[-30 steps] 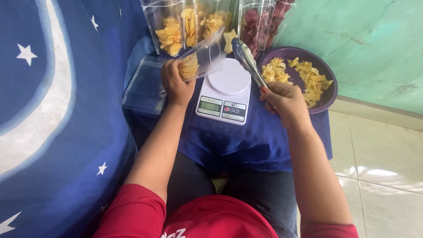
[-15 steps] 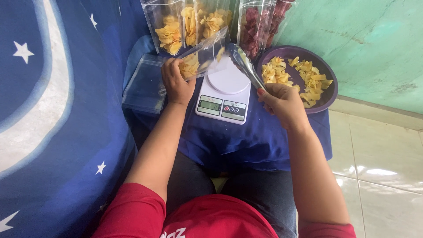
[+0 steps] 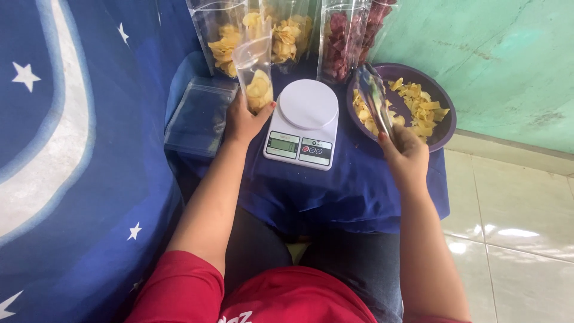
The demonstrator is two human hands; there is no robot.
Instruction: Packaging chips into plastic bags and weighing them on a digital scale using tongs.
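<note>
Between the thumb and fingers of the left hand [image 3: 242, 119] stands a clear plastic pouch [image 3: 254, 72], gripped at its lower part and held upright just to the left of the white kitchen scale [image 3: 305, 122], not resting on the platform. Its bottom holds a small heap of pale yellow chips [image 3: 259, 91]; above them the film rises empty and open-mouthed. Judging by the look, the pouch is very light, thin and slick, and it would buckle if squeezed hard, while the chips inside are brittle and would crack under pressure; the sensible hold is low on the sides, around the filled part, as the hand has it, so the mouth stays open. To the right of that grip, beyond the scale, the right hand [image 3: 406, 149] is clenched around the handles of metal tongs [image 3: 375, 98], whose tips reach into a dark purple bowl [image 3: 445, 113] of the same yellow chips; whether the tongs pinch any chips cannot be told. Behind the held pouch stand filled bags of yellow chips [image 3: 287, 36] and a bag of reddish chips [image 3: 344, 42]. Left of the grip lies a flat stack of empty clear pouches [image 3: 197, 116] on the blue cloth [image 3: 353, 191].
</note>
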